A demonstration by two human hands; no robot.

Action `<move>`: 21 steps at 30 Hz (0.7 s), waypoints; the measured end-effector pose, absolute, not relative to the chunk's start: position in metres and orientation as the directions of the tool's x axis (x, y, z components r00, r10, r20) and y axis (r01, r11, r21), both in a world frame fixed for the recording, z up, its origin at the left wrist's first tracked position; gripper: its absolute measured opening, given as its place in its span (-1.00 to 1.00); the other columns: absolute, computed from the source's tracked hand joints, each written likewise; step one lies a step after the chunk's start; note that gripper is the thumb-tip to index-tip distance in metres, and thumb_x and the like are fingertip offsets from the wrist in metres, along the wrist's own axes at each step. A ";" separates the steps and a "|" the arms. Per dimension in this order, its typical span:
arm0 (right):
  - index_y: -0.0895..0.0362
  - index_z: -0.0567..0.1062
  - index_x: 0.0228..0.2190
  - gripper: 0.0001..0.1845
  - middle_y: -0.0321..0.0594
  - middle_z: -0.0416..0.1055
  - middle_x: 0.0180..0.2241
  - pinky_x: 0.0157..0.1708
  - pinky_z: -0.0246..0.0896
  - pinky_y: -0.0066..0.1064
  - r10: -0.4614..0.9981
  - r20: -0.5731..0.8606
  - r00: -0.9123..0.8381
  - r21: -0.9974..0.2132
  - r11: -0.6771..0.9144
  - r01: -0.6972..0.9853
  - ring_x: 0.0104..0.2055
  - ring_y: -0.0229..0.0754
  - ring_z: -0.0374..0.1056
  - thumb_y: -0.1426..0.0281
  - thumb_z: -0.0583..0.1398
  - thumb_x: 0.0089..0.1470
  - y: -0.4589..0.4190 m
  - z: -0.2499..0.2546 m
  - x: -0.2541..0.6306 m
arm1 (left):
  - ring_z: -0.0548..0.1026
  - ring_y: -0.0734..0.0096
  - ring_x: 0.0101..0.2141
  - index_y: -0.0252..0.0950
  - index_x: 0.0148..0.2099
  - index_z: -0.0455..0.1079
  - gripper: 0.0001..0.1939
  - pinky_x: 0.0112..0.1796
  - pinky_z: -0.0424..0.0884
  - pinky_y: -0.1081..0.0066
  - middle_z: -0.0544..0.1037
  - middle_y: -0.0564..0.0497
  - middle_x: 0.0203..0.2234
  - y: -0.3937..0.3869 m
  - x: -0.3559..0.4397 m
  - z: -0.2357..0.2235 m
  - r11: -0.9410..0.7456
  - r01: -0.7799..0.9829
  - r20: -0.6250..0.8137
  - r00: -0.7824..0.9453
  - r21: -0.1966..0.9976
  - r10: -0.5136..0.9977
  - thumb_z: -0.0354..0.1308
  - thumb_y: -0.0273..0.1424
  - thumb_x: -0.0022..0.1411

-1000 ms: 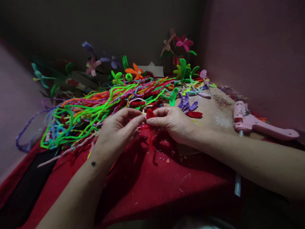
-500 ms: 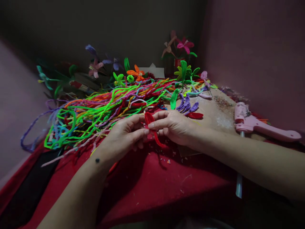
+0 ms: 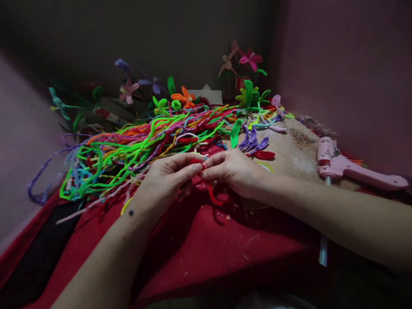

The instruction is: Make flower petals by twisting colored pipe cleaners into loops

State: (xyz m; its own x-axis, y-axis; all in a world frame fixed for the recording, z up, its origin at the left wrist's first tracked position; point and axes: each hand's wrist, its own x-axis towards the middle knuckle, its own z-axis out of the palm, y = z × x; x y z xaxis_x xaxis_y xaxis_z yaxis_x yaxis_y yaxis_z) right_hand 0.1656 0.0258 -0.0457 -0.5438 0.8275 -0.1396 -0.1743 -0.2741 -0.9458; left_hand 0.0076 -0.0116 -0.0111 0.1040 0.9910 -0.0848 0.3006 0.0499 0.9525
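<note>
A person's left hand (image 3: pixel 164 174) and right hand (image 3: pixel 236 169) meet above the middle of a table covered in red cloth (image 3: pixel 231 253), some way in from its near edge. Between their fingertips is a thin red fuzzy pipe cleaner (image 3: pixel 213 195): each hand pinches it with thumb and forefinger, and its loose tail hangs in a curve below the right hand's fingers. The part inside the pinch is mostly hidden. Behind the left hand, a large tangled heap of multicoloured fuzzy pipe cleaners (image 3: pixel 138 139) spreads toward the table's left edge, where a flat black strip (image 3: pixel 41 249) lies. Just beyond the right hand, on a tan board (image 3: pixel 304 161), are a cluster of purple looped petals (image 3: pixel 252 141), a flat red oval petal (image 3: pixel 265 155) and an upright green fuzzy leaf (image 3: pixel 236 134). A pink plastic glue gun (image 3: pixel 354 169) lies near the table's right edge, its pale translucent stick (image 3: pixel 323 251) reaching down behind the right forearm. Toward the far edge stand an orange fuzzy flower (image 3: pixel 186 98) and a bright pink fuzzy flower (image 3: pixel 251 59).
</note>
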 end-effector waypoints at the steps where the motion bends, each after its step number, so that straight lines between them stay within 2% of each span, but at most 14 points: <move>1: 0.24 0.43 -0.62 -0.93 -0.35 0.28 -0.72 -0.69 0.01 -0.54 0.820 -0.144 -0.553 -0.950 -0.271 -0.156 -0.71 -0.41 0.16 0.57 0.24 -0.22 0.026 -0.046 0.166 | 0.23 0.65 -0.70 -0.29 -0.19 0.47 -0.75 -0.71 0.11 0.62 0.37 0.12 -0.66 -0.011 0.008 -0.013 0.030 0.308 -0.054 0.072 0.951 0.996 0.21 -0.28 0.08; 6: 0.23 0.37 -0.67 -0.84 -0.36 0.23 -0.75 -0.72 -0.04 -0.54 0.768 -0.190 -0.612 -0.956 -0.286 -0.063 -0.73 -0.42 0.12 0.54 0.19 -0.12 0.023 -0.043 0.167 | 0.19 0.65 -0.72 -0.30 -0.33 0.47 -0.80 -0.69 0.06 0.61 0.34 0.12 -0.71 -0.011 0.011 -0.016 -0.017 0.331 0.003 0.042 0.943 0.999 0.21 -0.26 0.07; 10: 0.21 0.37 -0.64 -0.82 -0.33 0.27 -0.72 -0.65 0.06 -0.53 0.745 -0.181 -0.642 -0.971 -0.239 -0.004 -0.68 -0.39 0.18 0.52 0.16 -0.05 0.020 -0.042 0.166 | 0.14 0.64 -0.74 -0.30 -0.41 0.41 -0.80 -0.71 0.02 0.59 0.28 0.16 -0.77 -0.010 0.010 -0.014 -0.040 0.425 0.013 0.067 0.904 0.998 0.16 -0.26 0.10; 13: 0.21 0.39 -0.62 -0.81 -0.30 0.31 -0.70 -0.62 0.09 -0.53 0.754 -0.119 -0.646 -0.992 -0.112 0.053 -0.66 -0.38 0.21 0.49 0.15 -0.02 0.019 -0.043 0.165 | 0.20 0.62 -0.67 -0.32 -0.47 0.38 -0.81 -0.64 0.10 0.59 0.32 0.13 -0.71 -0.009 0.009 -0.014 -0.181 0.616 0.142 0.112 0.767 0.984 0.11 -0.32 0.12; 16: 0.21 0.37 -0.65 -0.78 -0.30 0.30 -0.72 -0.66 0.05 -0.54 0.762 -0.141 -0.632 -0.990 -0.096 0.106 -0.68 -0.39 0.19 0.49 0.14 -0.01 0.017 -0.042 0.165 | 0.24 0.60 -0.61 -0.33 -0.50 0.38 -0.82 -0.57 0.15 0.57 0.37 0.09 -0.65 -0.007 0.008 -0.016 -0.286 0.761 0.277 0.145 0.582 0.950 0.12 -0.37 0.10; 18: 0.22 0.39 -0.65 -0.78 -0.31 0.30 -0.73 -0.68 0.03 -0.54 0.768 -0.161 -0.619 -0.987 -0.115 0.114 -0.69 -0.38 0.18 0.51 0.14 -0.01 0.017 -0.040 0.165 | 0.20 0.61 -0.65 -0.32 -0.48 0.39 -0.82 -0.61 0.11 0.57 0.34 0.12 -0.70 -0.007 0.008 -0.016 -0.244 0.740 0.238 0.116 0.627 0.964 0.11 -0.35 0.11; 21: 0.23 0.43 -0.61 -0.81 -0.30 0.32 -0.71 -0.67 0.01 -0.55 0.789 -0.154 -0.595 -0.988 -0.124 0.092 -0.69 -0.40 0.19 0.51 0.14 0.00 0.016 -0.038 0.166 | 0.18 0.61 -0.71 -0.30 -0.44 0.39 -0.81 -0.67 0.06 0.56 0.31 0.15 -0.75 -0.007 0.009 -0.016 -0.069 0.557 0.021 0.093 0.827 0.995 0.12 -0.29 0.11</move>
